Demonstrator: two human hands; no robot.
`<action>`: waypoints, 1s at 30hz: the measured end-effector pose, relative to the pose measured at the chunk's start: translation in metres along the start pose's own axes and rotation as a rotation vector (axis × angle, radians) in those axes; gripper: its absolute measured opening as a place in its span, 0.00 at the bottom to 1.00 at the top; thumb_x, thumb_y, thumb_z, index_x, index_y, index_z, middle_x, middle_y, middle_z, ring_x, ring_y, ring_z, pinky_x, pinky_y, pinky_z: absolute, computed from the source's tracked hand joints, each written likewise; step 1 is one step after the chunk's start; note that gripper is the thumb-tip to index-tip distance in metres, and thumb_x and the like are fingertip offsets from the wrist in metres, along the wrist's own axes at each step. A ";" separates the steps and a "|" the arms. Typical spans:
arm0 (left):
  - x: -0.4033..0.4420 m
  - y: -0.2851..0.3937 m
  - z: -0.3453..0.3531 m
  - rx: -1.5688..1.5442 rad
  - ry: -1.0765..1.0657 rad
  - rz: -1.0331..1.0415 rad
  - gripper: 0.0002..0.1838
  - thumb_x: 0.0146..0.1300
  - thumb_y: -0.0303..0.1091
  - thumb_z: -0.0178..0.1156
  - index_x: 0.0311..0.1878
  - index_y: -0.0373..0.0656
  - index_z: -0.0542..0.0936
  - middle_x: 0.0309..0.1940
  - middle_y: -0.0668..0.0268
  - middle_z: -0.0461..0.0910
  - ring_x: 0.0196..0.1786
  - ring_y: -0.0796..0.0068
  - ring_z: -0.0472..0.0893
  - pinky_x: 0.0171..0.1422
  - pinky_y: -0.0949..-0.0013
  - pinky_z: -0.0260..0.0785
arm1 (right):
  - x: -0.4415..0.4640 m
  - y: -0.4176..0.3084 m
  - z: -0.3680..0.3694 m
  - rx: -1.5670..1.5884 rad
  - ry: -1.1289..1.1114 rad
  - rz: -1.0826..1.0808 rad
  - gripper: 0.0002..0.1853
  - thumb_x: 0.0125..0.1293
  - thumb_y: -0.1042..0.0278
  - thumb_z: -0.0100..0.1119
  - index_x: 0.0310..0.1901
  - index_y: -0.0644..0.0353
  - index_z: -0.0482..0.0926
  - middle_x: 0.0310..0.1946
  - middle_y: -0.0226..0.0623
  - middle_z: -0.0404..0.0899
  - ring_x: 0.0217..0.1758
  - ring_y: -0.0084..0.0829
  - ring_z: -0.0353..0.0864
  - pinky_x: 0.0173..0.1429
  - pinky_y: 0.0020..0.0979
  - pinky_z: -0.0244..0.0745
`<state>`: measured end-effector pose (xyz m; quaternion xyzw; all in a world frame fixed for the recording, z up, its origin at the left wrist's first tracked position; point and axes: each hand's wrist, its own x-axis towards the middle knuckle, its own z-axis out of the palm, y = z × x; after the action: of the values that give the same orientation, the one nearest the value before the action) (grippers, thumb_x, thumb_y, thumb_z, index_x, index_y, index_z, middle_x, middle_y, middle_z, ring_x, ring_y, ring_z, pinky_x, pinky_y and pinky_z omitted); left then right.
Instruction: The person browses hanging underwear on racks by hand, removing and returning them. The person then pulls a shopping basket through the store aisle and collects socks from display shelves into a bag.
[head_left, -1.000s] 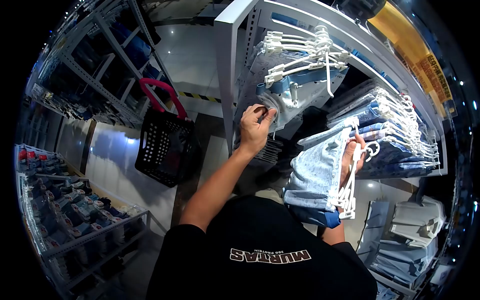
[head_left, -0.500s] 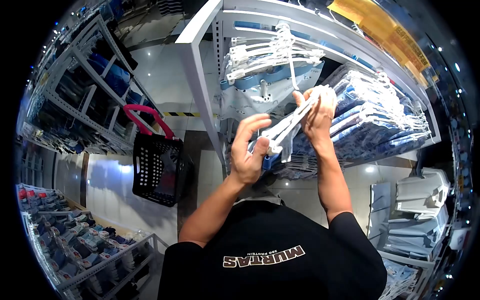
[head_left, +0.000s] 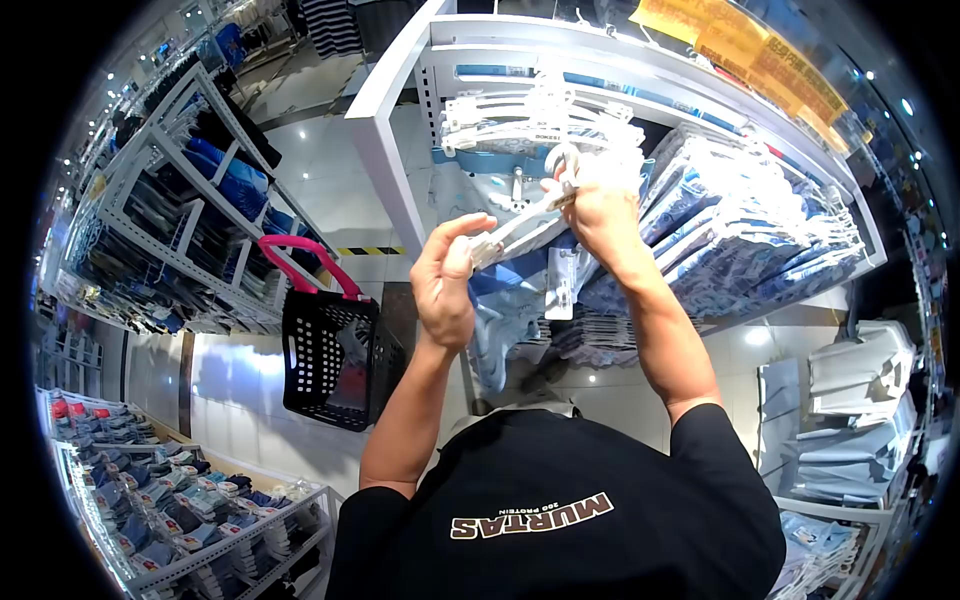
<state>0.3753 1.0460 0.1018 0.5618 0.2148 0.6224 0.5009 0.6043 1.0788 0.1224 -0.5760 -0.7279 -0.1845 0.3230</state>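
Head view: both hands are at a white hanger [head_left: 522, 226] in front of a clothes rack [head_left: 385, 165].
The right hand [head_left: 606, 208] has its fingers closed on the hanger near the hook; the left hand [head_left: 445, 290] curls its fingers at the clip end, though whether they grip it cannot be told. Blue clothing [head_left: 508, 282] hangs below, beside a white tag [head_left: 560, 288]. A black basket [head_left: 308, 345] stands to the left.

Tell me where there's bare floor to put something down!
Pale floor tiles look bare left of the black shopping basket, above the lower-left display shelf, and between the left clothes rack and white hanging rack. Around the left hand and right hand it's crowded: clip hangers and blue garments pack that rack.
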 end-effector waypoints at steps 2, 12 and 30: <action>0.000 -0.007 -0.002 0.075 -0.013 -0.016 0.15 0.76 0.31 0.49 0.55 0.31 0.79 0.47 0.59 0.83 0.49 0.73 0.81 0.58 0.71 0.72 | 0.000 0.000 0.004 -0.043 0.042 -0.069 0.08 0.58 0.69 0.64 0.39 0.56 0.84 0.33 0.44 0.83 0.37 0.48 0.81 0.45 0.44 0.74; 0.023 -0.029 -0.016 0.346 0.036 0.005 0.11 0.73 0.30 0.58 0.52 0.35 0.81 0.46 0.62 0.82 0.47 0.75 0.79 0.53 0.72 0.71 | -0.004 -0.016 0.007 -0.013 0.097 -0.001 0.19 0.55 0.68 0.67 0.50 0.54 0.81 0.41 0.43 0.79 0.49 0.49 0.76 0.58 0.47 0.67; -0.125 -0.130 -0.126 0.398 0.541 -0.300 0.08 0.70 0.31 0.63 0.42 0.35 0.82 0.31 0.63 0.83 0.32 0.76 0.80 0.40 0.71 0.72 | -0.091 -0.093 -0.009 0.420 0.206 0.035 0.16 0.62 0.82 0.63 0.53 0.68 0.78 0.58 0.50 0.77 0.66 0.46 0.75 0.74 0.44 0.64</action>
<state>0.2930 1.0285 -0.1014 0.4257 0.5363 0.6141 0.3924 0.5287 0.9829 0.0765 -0.4868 -0.7033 -0.0811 0.5116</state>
